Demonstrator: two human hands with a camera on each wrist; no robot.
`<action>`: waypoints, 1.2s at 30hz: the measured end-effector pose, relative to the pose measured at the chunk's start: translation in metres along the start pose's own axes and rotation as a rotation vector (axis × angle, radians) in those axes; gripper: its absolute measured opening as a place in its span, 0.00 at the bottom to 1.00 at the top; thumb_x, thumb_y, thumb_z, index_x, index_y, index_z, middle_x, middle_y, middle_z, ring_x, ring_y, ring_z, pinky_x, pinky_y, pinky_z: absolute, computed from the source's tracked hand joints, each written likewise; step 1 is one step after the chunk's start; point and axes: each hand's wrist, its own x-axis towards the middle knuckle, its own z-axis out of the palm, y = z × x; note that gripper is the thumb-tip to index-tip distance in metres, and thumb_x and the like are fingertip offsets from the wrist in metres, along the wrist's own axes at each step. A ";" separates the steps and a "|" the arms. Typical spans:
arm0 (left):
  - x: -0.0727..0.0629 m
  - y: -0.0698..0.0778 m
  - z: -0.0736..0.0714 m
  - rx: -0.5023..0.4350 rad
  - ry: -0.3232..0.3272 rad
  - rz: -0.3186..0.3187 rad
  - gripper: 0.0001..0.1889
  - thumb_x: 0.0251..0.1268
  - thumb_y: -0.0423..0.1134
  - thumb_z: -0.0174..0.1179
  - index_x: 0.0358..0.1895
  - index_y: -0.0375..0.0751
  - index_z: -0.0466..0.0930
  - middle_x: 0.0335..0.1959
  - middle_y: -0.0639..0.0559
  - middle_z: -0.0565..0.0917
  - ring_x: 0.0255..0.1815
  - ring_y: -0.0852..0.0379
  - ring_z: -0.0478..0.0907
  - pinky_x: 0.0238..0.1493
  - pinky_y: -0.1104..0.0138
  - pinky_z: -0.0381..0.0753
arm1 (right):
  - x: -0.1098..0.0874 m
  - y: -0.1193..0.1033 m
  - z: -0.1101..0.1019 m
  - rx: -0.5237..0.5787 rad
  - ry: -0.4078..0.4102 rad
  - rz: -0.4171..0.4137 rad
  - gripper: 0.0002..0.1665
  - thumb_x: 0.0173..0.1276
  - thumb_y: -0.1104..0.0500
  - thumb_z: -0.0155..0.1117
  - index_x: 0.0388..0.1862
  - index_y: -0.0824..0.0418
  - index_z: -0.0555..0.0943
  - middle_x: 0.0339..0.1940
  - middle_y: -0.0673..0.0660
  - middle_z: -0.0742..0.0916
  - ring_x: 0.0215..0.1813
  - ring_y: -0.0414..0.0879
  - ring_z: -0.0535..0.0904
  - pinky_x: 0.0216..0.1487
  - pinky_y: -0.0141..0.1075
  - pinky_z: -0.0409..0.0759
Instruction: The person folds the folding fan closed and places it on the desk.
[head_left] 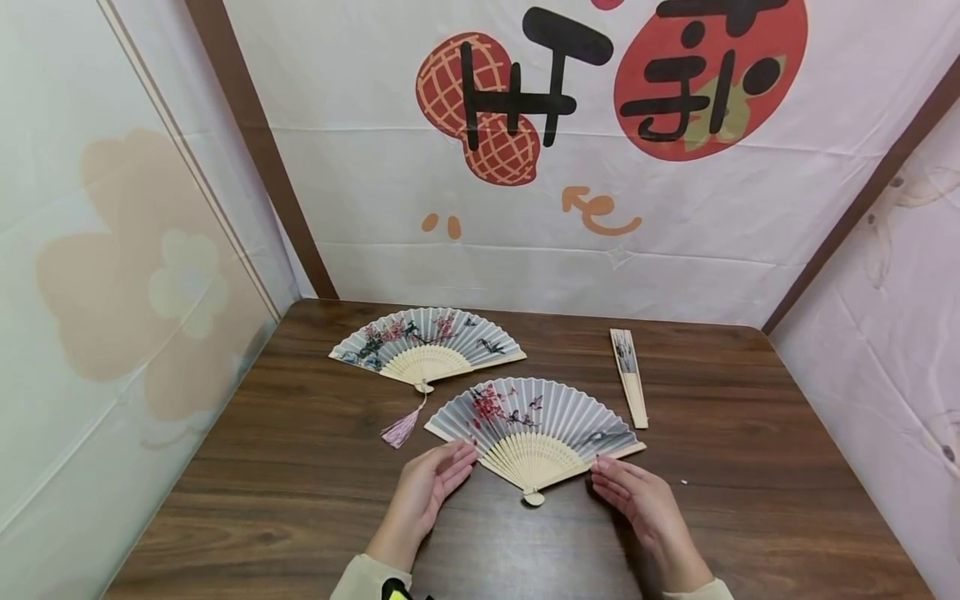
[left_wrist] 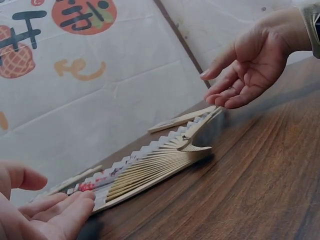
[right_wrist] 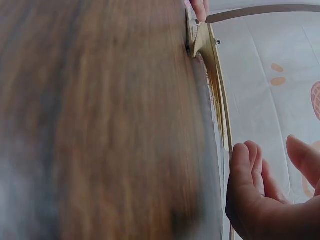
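Observation:
An unfolded grey folding fan (head_left: 558, 417) with red blossoms and pale ribs lies on the table, its pivot pointing toward me. My left hand (head_left: 433, 487) is at its left edge, the fingertips against or just beside the outer rib; I cannot tell if they press it. In the left wrist view that thumb (left_wrist: 25, 177) stays apart from the fingers. At the fan's right edge is my right hand (head_left: 641, 500), its fingers loosely bent and the thumb apart in the right wrist view. Neither hand grips the fan.
Behind it on the left lies a second unfolded fan (head_left: 427, 342) with a pink tassel (head_left: 402, 427). A folded fan (head_left: 628, 375) lies at the back right. All rest on the brown wooden table (head_left: 285, 492), with a printed white cloth (head_left: 360, 192) behind.

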 end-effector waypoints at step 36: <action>-0.013 -0.007 -0.008 -0.020 -0.047 -0.038 0.28 0.78 0.36 0.41 0.68 0.10 0.54 0.62 0.24 0.76 0.52 0.56 0.84 0.59 0.66 0.84 | 0.010 0.010 -0.011 0.137 -0.393 0.264 0.12 0.79 0.58 0.51 0.46 0.63 0.81 0.44 0.59 0.89 0.50 0.46 0.86 0.60 0.37 0.85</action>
